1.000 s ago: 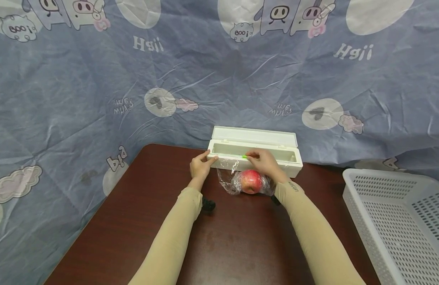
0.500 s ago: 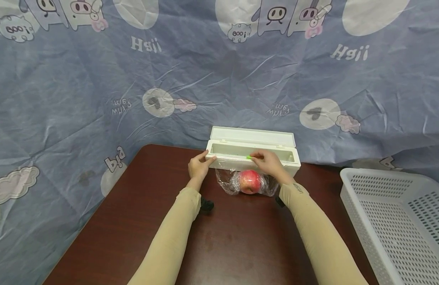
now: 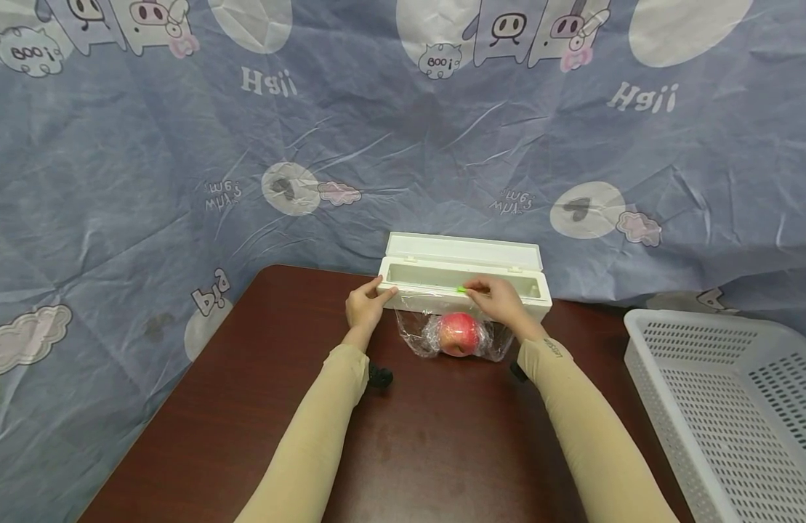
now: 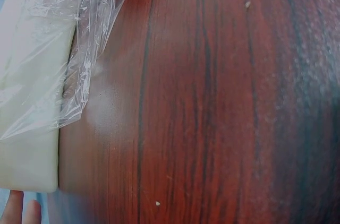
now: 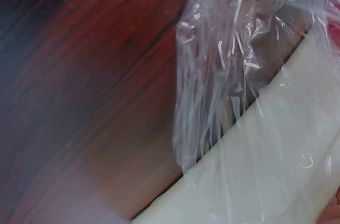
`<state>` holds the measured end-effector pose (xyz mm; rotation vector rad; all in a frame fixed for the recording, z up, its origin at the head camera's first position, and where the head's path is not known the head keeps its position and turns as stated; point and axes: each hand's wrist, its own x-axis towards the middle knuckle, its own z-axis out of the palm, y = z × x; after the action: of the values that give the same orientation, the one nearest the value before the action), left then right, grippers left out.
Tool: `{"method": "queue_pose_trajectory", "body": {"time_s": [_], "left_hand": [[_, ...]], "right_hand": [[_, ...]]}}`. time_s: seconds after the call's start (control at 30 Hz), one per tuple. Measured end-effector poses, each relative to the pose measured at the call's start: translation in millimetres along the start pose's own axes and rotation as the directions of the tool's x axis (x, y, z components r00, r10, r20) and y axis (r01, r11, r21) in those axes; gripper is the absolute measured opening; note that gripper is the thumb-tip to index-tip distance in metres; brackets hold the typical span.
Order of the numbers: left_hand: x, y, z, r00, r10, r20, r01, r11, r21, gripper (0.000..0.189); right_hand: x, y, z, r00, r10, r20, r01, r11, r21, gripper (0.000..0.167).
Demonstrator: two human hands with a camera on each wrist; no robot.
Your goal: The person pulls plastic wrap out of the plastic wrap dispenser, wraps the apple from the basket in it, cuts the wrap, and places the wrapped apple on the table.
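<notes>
A white cling film dispenser (image 3: 403, 298) lies along the table's far side, its lid (image 3: 464, 250) tipped back. My left hand (image 3: 365, 305) grips the left end of it, thumb on the front edge; two fingertips (image 4: 15, 209) show at that end in the left wrist view. With its fingertips, my right hand (image 3: 499, 299) pinches a small green slide cutter (image 3: 461, 289) on the front rim. Clear cling film (image 4: 98, 33) hangs over the front wall and is wrapped round a red apple (image 3: 459, 335) on the table. Crinkled film (image 5: 223, 75) fills much of the right wrist view.
A white perforated plastic basket (image 3: 664, 421) stands at the right side of the brown wooden table (image 3: 429, 450). Behind the dispenser hangs a blue-grey printed cloth (image 3: 403, 152), close to the table's far edge.
My right hand has slid the green cutter a short way to the right along the dispenser's front rim. The left hand keeps its hold, and the apple stays in place.
</notes>
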<state>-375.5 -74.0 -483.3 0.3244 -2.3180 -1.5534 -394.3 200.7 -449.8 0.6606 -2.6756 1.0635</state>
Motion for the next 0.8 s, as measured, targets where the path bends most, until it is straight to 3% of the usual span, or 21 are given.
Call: {"method": "queue_pose_trajectory", "body": {"time_s": [0.8], "left_hand": [[0.8, -0.2, -0.3, 1.000, -0.007, -0.006, 0.007, 1.000, 0.006, 0.050]], "right_hand": [[-6.2, 6.3, -7.7, 1.000, -0.004, -0.017, 0.004, 1.000, -0.011, 0.018]]}}
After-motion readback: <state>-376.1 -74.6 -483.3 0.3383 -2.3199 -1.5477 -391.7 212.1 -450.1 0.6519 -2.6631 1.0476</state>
